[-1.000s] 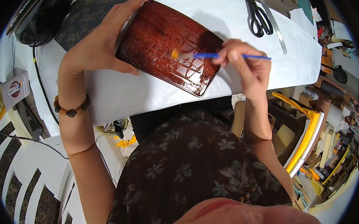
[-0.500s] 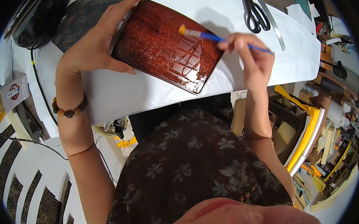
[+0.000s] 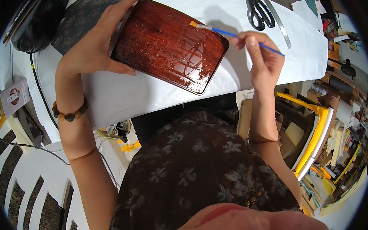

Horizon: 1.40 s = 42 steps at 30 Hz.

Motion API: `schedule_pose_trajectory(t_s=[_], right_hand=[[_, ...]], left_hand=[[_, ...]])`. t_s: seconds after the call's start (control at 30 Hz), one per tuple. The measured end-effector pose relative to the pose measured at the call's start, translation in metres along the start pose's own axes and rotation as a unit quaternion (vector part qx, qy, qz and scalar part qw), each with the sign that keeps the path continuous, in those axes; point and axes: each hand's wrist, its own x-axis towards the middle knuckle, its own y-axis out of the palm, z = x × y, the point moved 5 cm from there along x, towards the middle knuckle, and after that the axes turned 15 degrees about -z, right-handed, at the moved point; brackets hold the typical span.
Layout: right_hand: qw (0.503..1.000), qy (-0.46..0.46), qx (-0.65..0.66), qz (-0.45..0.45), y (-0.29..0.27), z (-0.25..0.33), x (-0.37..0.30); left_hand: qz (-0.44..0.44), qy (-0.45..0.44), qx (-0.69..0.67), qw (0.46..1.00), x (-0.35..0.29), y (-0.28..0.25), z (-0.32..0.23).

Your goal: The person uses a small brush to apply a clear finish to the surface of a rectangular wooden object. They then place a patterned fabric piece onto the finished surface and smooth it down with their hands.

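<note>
A rectangular reddish-brown wooden piece (image 3: 162,36) with rounded corners and a dark rim lies slanted on the white-covered table. Its top is wet and glossy, and wood grain shows through small bubbly streaks. My left hand (image 3: 91,44) spans its left end, with the thumb at the near edge and the fingers at the far corner. Between the thumb and fingers of my right hand (image 3: 260,57) is a thin paintbrush (image 3: 221,31) with a blue handle. Its yellow-tipped bristles are over the far right part of the wooden top; whether they touch it I cannot tell.
Black-handled scissors (image 3: 260,13) and a metal ruler (image 3: 277,23) lie at the far right of the white covering (image 3: 303,61). Dark patterned fabric (image 3: 83,22) and a black device (image 3: 39,24) with a cable are at the far left. Cluttered shelves (image 3: 341,135) stand at the right.
The brush tip has moved slightly away from me and to the right. The bubbly streaks look thinner and the grain clearer. The wooden piece and my left hand have shifted slightly left.
</note>
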Motion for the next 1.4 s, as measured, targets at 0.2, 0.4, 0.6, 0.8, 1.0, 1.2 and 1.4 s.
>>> schedule_pose_trajectory(t_s=[0.2,0.4,0.6,0.8,1.0,1.2,1.4], right_hand=[[0.999,-0.013,0.023,0.032,-0.001,0.007,-0.008],[0.988,-0.026,0.050,0.143,0.002,0.014,-0.019],[0.994,0.000,0.046,0.098,0.009,0.007,-0.019],[0.993,-0.017,0.052,0.109,0.024,0.009,-0.016],[1.000,0.009,0.014,0.023,0.030,0.009,-0.017],[0.986,-0.097,0.008,0.137,0.040,0.023,-0.027],[0.970,-0.167,0.015,0.179,0.048,0.030,-0.037]], left_hand=[[0.008,-0.014,-0.030,0.999,-0.001,0.002,0.001],[0.004,0.006,0.006,1.000,0.001,0.000,-0.007],[0.071,0.035,0.051,0.996,0.012,-0.005,-0.021],[0.060,0.076,0.060,0.994,0.008,-0.010,-0.025],[0.065,0.040,0.059,0.995,0.006,-0.010,-0.022],[0.057,0.047,0.055,0.996,0.007,-0.006,-0.018],[0.061,0.035,0.050,0.996,0.006,-0.007,-0.019]])
